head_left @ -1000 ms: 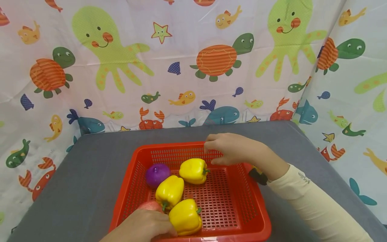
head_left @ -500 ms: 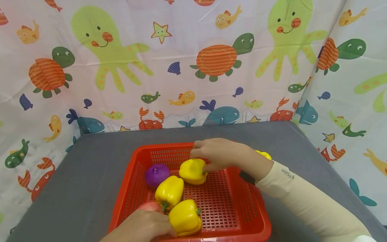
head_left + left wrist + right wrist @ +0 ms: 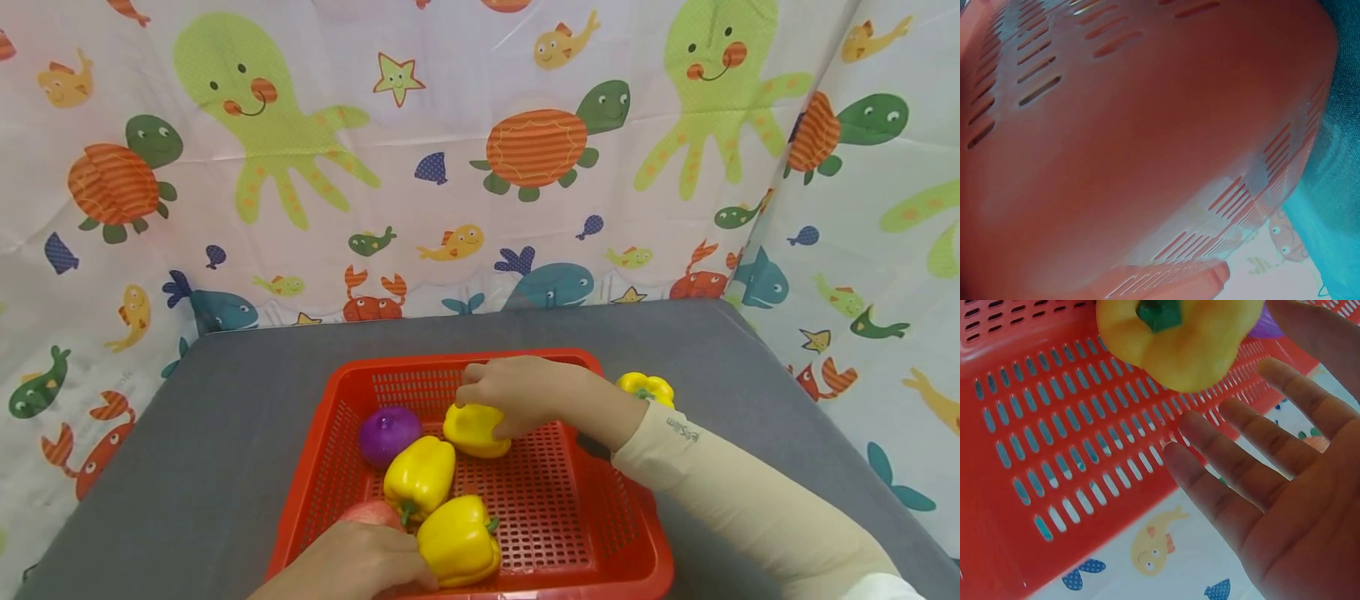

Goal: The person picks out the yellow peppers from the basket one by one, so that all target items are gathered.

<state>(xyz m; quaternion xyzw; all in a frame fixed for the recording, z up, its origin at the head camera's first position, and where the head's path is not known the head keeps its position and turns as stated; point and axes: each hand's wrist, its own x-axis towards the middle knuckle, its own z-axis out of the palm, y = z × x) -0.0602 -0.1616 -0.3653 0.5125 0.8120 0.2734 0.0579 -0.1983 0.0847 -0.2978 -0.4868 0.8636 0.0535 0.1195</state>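
Observation:
In the head view, my right hand is over a yellow bell pepper at the back of a red plastic basket. The right wrist view shows its fingers spread and fairly straight beside this pepper, not curled round it. My left hand grips the basket's front left rim, beside a pink round fruit and a second yellow bell pepper. Another yellow bell pepper lies between these and a purple onion-like vegetable. Only the basket's outer wall fills most of the left wrist view.
Outside the basket on the right, a yellow bell pepper is partly hidden by my right forearm, with a dark object below it. The grey tabletop surrounds the basket. Behind hangs a sea-animal curtain.
My right hand has moved left and slightly down, from the basket's back right rim to the rear yellow bell pepper. The pepper outside has come into view. My left hand stays put.

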